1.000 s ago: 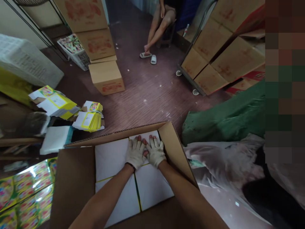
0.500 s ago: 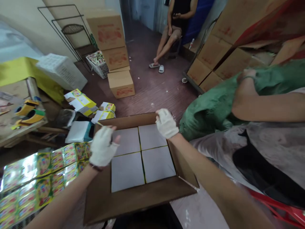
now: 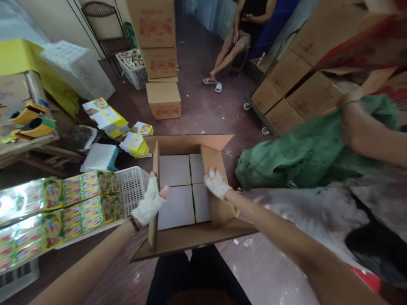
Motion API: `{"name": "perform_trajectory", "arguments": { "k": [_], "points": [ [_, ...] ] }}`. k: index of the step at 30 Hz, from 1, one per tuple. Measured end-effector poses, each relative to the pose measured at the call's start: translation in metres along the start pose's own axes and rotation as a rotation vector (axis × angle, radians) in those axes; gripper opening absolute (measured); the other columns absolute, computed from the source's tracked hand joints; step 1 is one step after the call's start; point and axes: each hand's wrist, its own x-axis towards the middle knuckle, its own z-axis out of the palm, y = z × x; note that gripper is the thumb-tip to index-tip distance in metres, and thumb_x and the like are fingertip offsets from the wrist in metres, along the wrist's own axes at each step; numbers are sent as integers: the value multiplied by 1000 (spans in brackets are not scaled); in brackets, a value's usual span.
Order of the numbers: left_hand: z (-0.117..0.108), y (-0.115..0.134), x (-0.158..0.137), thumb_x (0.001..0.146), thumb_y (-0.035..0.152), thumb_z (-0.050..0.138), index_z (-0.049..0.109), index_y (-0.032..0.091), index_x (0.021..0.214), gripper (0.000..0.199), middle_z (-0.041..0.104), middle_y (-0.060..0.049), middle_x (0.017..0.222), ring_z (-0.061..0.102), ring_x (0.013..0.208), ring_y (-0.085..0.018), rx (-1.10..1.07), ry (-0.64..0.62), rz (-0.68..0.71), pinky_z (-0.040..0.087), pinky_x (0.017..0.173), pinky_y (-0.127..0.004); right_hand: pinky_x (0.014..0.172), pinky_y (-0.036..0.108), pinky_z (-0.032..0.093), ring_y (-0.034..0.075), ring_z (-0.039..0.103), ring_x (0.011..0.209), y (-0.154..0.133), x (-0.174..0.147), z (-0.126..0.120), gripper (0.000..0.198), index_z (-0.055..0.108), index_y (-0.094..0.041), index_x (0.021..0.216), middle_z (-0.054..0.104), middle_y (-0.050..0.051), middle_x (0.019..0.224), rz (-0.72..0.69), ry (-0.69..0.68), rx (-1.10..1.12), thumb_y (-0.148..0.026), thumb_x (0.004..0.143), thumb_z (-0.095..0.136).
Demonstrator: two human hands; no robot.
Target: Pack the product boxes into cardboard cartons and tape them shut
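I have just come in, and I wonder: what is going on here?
A person is handling the side flaps of an open cardboard box. The gloved left hand is at the left flap; the gloved right hand is on the right flap, which leans inward, partly covering the white-topped packs inside. To the right, another person's arm reaches over a green sack.
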Motion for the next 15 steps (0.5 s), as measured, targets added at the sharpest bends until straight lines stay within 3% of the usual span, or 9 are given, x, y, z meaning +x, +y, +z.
{"name": "perform_trajectory", "arguments": {
  "k": [2, 4, 7, 9, 11, 13, 15],
  "points": [
    [20, 26, 5, 86, 63, 37, 15, 3, 152, 92, 16, -21, 159, 15, 147, -31, 58, -133, 4, 19, 119, -48, 110, 71, 12, 42, 16, 145, -22, 5, 21, 63, 43, -16, 144, 23, 21, 157, -68, -146, -93, -42, 87, 51],
    [46, 54, 11, 81, 68, 42, 12, 4, 153, 101, 8, -22, 159, 10, 147, -38, 150, -258, -57, 16, 116, -57, 114, 66, 5, 41, 9, 146, -32, 11, 28, 65, 47, -12, 140, 18, 21, 158, -222, -266, -141, -28, 79, 61],
    [88, 89, 24, 79, 78, 33, 9, 12, 155, 103, -2, -20, 160, 0, 146, -43, 205, -350, -264, 11, 110, -69, 117, 48, 24, 31, 32, 142, -23, 24, 13, 52, 61, -8, 123, 38, 22, 150, -413, -356, -85, -13, 72, 59],
    [111, 100, 32, 76, 83, 29, 9, 16, 155, 105, -7, -19, 160, -7, 145, -44, 195, -388, -352, 8, 108, -73, 106, 39, 43, 24, 55, 124, -8, 38, -14, 40, 65, -11, 114, 58, 18, 133, -440, -353, -1, -12, 76, 52],
    [128, 103, 37, 73, 85, 31, 9, 19, 155, 107, -10, -18, 160, -12, 145, -44, 209, -408, -376, 4, 106, -75, 88, 35, 54, 20, 66, 103, 2, 57, -52, 40, 61, -11, 117, 65, 17, 120, -442, -316, 81, -14, 83, 40],
    [138, 101, 37, 73, 83, 36, 9, 21, 155, 106, -11, -17, 160, -14, 144, -44, 239, -402, -379, 2, 106, -76, 75, 32, 56, 18, 68, 88, -2, 85, -96, 44, 57, -11, 122, 67, 15, 114, -463, -166, 210, -16, 87, 31],
    [142, 98, 33, 75, 80, 39, 9, 20, 155, 104, -9, -17, 160, -12, 145, -44, 259, -358, -389, 2, 107, -75, 76, 31, 54, 16, 66, 87, -23, 118, -135, 44, 55, -14, 124, 66, 12, 112, -526, 79, 319, -19, 88, 29]
  ]
}}
